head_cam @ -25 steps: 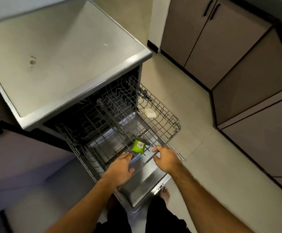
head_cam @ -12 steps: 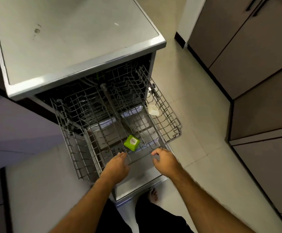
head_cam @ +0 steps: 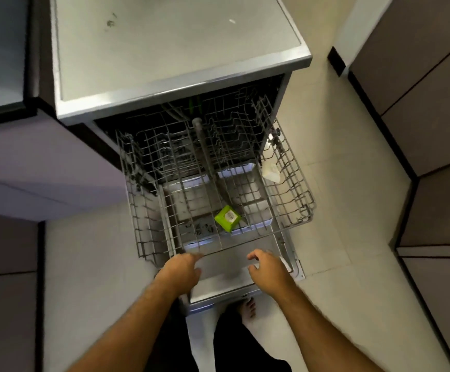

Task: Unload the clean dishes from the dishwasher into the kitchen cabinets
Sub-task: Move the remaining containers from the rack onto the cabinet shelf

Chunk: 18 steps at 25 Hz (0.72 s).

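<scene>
The dishwasher (head_cam: 178, 57) stands open with its wire upper rack (head_cam: 296, 200) pulled far out over the lowered door (head_cam: 226, 277). No dishes show in the rack. A small green box (head_cam: 227, 218) lies near the rack's front, and a white piece (head_cam: 270, 171) sits at its right side. My left hand (head_cam: 180, 271) reaches to the left end of the front rail with its fingertips at the wire. My right hand (head_cam: 268, 267) hovers just below the rail with loosely bent fingers, holding nothing.
Brown cabinet doors (head_cam: 419, 108) line the right side across a strip of pale tiled floor (head_cam: 334, 210). A lower counter (head_cam: 1, 49) and cabinet front (head_cam: 44, 167) stand to the left. My bare foot (head_cam: 248, 307) is under the door's edge.
The rack has slid further out toward me. My right hand has come off the front rail and my left hand has loosened its hold. The camera has tilted more steeply down.
</scene>
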Each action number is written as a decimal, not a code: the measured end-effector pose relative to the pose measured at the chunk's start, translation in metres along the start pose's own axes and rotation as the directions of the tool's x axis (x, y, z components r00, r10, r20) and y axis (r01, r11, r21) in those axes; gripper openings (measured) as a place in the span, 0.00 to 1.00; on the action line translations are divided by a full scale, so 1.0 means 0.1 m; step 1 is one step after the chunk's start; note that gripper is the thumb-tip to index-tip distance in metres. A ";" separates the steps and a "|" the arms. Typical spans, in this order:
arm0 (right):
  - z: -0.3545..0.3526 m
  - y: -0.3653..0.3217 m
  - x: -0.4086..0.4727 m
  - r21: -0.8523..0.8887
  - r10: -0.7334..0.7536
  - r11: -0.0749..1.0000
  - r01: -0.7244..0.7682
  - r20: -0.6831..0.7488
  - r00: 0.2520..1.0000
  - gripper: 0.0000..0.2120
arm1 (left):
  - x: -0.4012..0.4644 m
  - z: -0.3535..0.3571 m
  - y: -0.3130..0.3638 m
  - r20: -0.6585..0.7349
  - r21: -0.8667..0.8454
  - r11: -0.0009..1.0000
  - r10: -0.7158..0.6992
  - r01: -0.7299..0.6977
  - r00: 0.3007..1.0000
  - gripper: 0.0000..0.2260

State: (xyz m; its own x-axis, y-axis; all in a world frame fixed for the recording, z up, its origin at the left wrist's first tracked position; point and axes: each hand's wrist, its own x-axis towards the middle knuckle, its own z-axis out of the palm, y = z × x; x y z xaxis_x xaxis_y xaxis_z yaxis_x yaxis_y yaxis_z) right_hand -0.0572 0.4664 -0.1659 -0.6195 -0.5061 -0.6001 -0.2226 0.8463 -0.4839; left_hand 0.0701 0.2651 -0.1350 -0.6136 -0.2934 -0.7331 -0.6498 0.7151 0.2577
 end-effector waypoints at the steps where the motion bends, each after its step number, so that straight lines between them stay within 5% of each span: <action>1: 0.02 -0.05 0.01 -0.001 -0.026 1.000 0.026 -0.002 1.000 0.12 | -0.04 0.00 -0.03 -0.017 -0.014 1.000 -0.014 0.014 1.000 0.20; 7: -0.13 -0.53 -0.15 -0.052 -0.181 0.983 0.179 -0.032 0.983 0.12 | -0.59 -0.17 -0.11 -0.205 -0.156 0.988 -0.026 -0.006 0.979 0.22; 18: 0.13 -2.13 -0.61 -0.314 -0.464 0.858 0.407 -0.134 0.876 0.16 | -1.55 -0.75 -0.89 -0.606 -0.121 0.979 0.060 -0.166 0.793 0.27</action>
State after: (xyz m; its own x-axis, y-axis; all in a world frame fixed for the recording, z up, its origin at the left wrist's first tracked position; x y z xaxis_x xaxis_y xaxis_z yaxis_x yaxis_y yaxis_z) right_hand 0.0378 0.3147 -0.0346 -0.5397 -0.8137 -0.2158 -0.6792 0.5724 -0.4595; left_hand 0.1897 0.1992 0.0025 -0.7973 -0.5747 -0.1842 -0.5882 0.6717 0.4505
